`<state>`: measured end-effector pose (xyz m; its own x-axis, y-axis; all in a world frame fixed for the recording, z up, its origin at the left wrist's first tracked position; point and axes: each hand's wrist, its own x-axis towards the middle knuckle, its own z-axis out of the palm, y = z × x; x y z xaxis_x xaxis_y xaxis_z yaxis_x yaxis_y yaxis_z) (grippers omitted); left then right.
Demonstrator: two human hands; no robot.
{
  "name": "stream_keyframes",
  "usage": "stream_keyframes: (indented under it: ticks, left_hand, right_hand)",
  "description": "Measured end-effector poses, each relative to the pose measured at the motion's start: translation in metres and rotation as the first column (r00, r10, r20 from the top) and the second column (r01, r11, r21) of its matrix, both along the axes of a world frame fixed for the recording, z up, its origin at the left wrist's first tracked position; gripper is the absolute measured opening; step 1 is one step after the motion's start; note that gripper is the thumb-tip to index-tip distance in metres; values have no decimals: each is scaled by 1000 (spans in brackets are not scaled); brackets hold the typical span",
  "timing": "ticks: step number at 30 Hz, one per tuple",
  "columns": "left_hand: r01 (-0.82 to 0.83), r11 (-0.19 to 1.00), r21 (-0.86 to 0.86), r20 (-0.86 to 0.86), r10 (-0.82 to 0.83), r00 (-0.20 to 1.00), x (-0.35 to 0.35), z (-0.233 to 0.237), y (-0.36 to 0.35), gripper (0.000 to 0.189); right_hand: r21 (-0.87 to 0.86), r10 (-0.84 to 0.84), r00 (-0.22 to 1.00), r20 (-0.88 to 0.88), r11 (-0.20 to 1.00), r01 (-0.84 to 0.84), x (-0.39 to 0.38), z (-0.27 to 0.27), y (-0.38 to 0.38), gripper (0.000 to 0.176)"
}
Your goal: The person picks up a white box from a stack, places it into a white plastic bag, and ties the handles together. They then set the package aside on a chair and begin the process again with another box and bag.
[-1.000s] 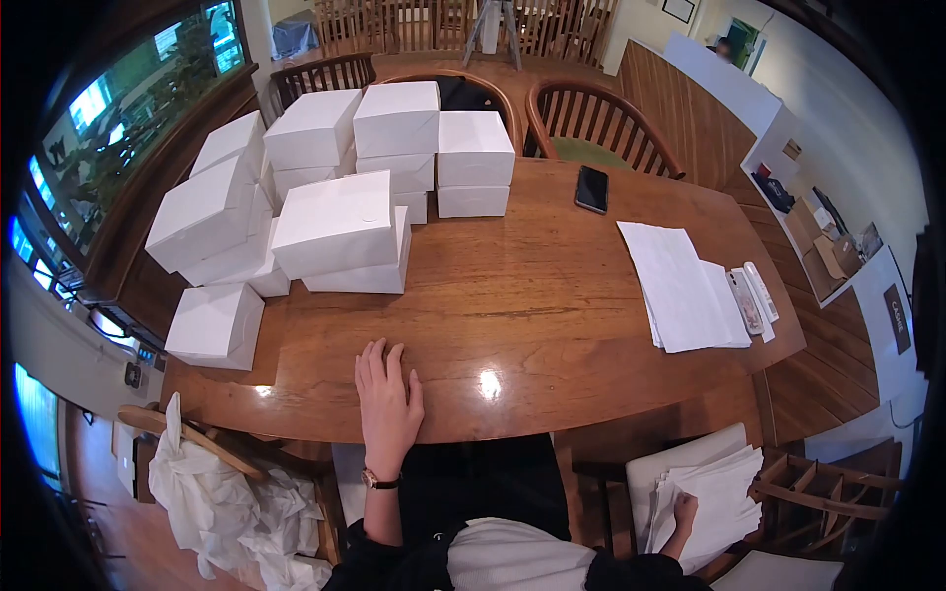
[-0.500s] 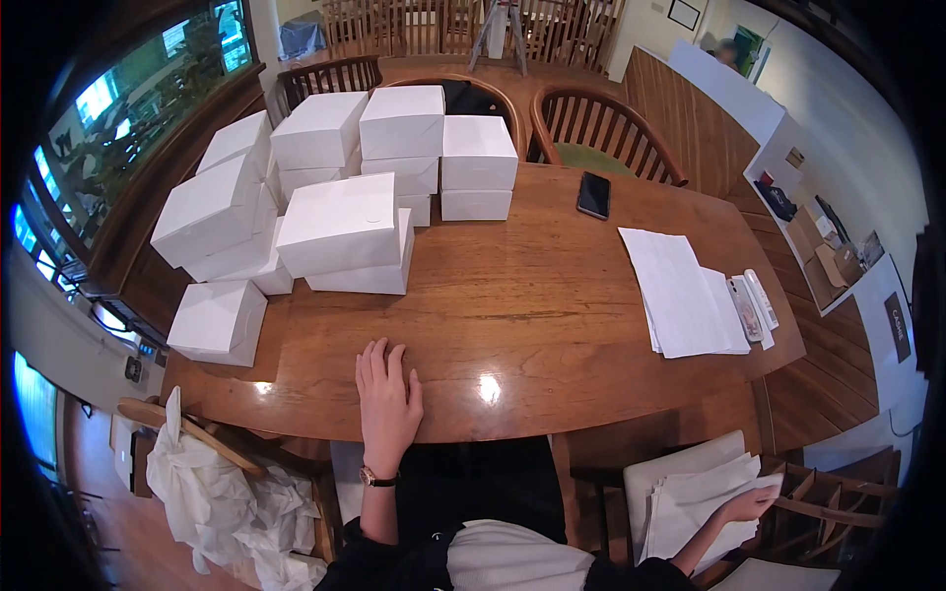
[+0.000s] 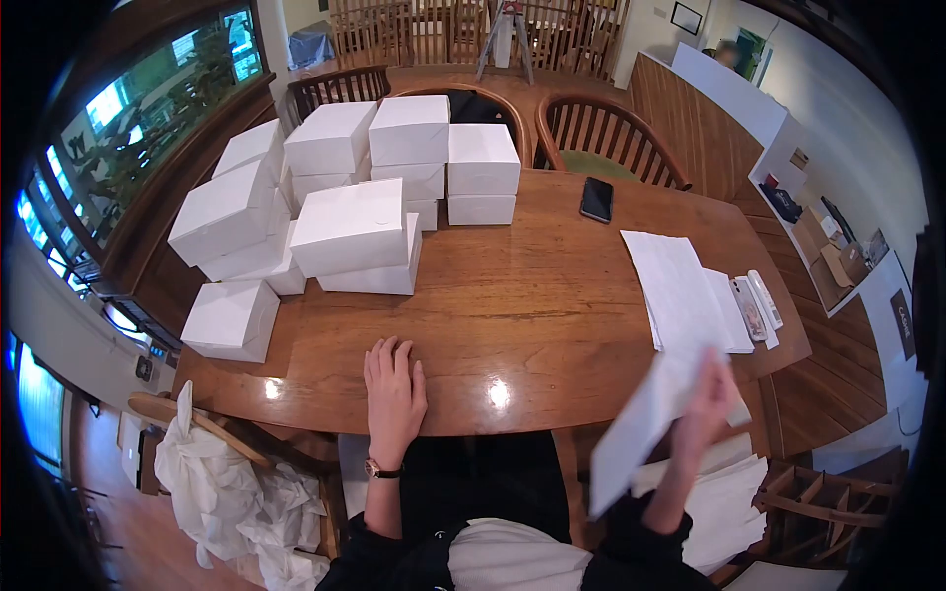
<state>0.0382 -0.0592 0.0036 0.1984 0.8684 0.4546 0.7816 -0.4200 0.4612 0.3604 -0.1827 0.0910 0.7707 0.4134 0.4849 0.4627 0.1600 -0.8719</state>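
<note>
My left hand (image 3: 393, 402) lies flat on the near edge of the wooden table (image 3: 512, 286), palm down, fingers slightly apart and holding nothing. My right hand (image 3: 708, 399), blurred by motion, grips a flat white sheet (image 3: 636, 433) at its upper right part, over the table's near right edge. Beneath that arm, a pile of flat white sheets (image 3: 724, 507) rests on a chair. More white papers (image 3: 675, 281) lie on the table's right side. Folded white boxes (image 3: 350, 222) stand stacked at the left and back, with a single white box (image 3: 232, 320) nearest the left edge.
A black phone (image 3: 596, 199) lies near the back edge. Another phone (image 3: 749, 310) and a white slim object (image 3: 766, 298) are beside the papers. White plastic bags (image 3: 212, 483) hang on a chair at the left. Wooden chairs (image 3: 611, 133) stand behind the table. A person is partly visible far back right.
My right hand has moved up and left from the chair's pile, bringing a white sheet with it over the table edge. My left hand stays on the table. The view has shifted slightly.
</note>
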Motion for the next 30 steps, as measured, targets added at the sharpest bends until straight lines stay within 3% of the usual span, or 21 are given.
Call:
stream_keyframes:
  ticks: [2, 3, 5, 8, 11, 12, 14, 18, 21, 23, 27, 28, 29, 30]
  left_hand:
    - [46, 999, -10, 43, -46, 998, -2, 4, -1, 31]
    - [125, 989, -79, 158, -111, 981, -5, 5, -2, 31]
    - [294, 938, -185, 392, -205, 897, -12, 7, -3, 31]
    - [678, 701, -223, 876, -162, 455, -12, 14, -16, 41]
    - [752, 618, -228, 956, -4, 294, -11, 27, -38, 56]
    - [777, 576, -254, 940, -41, 338, -12, 24, -37, 74]
    - [784, 577, -229, 947, -55, 317, -12, 26, -46, 80]
    - [823, 549, -147, 978, -47, 205, -9, 27, -49, 91]
    - [824, 504, -259, 955, 263, 139, -6, 32, -49, 88]
    - [777, 591, -217, 974, 190, 127, -2, 17, -44, 80]
    - [724, 635, -269, 961, 134, 240, -19, 4, -37, 61]
    - [651, 719, -242, 963, 94, 253, -22, 9, -37, 55]
    - [568, 784, -251, 938, 51, 343, -30, 13, -35, 57]
    - [541, 795, -276, 921, 57, 385, -40, 11, -32, 53]
  right_hand:
    - [-132, 273, 962, -21, 953, -273, -20, -4, 38, 23]
    - [-198, 433, 900, -45, 879, -433, -31, -5, 56, 26]
    - [-181, 563, 823, -74, 804, -566, -54, -28, 93, 26]
    - [-280, 629, 773, 77, 758, -589, -88, -53, 128, 25]
    - [-372, 661, 705, 258, 741, -558, -113, -58, 142, 28]
    - [-413, 675, 679, 289, 728, -548, -119, -57, 145, 30]
    - [-474, 679, 611, 407, 729, -494, -128, -54, 146, 33]
    - [-505, 759, 501, 416, 651, -566, -131, -63, 148, 23]
    - [-558, 863, 349, 364, 502, -661, -126, -73, 140, 31]
    - [-639, 901, 280, 330, 432, -637, -123, -72, 130, 43]
    - [-798, 827, 391, 404, 527, -291, -121, -70, 89, 58]
    - [-825, 804, 425, 415, 530, -196, -122, -61, 70, 61]
    - [-847, 780, 457, 427, 522, -100, -120, -60, 56, 64]
    - [-864, 793, 452, 408, 496, -90, -116, -65, 48, 66]
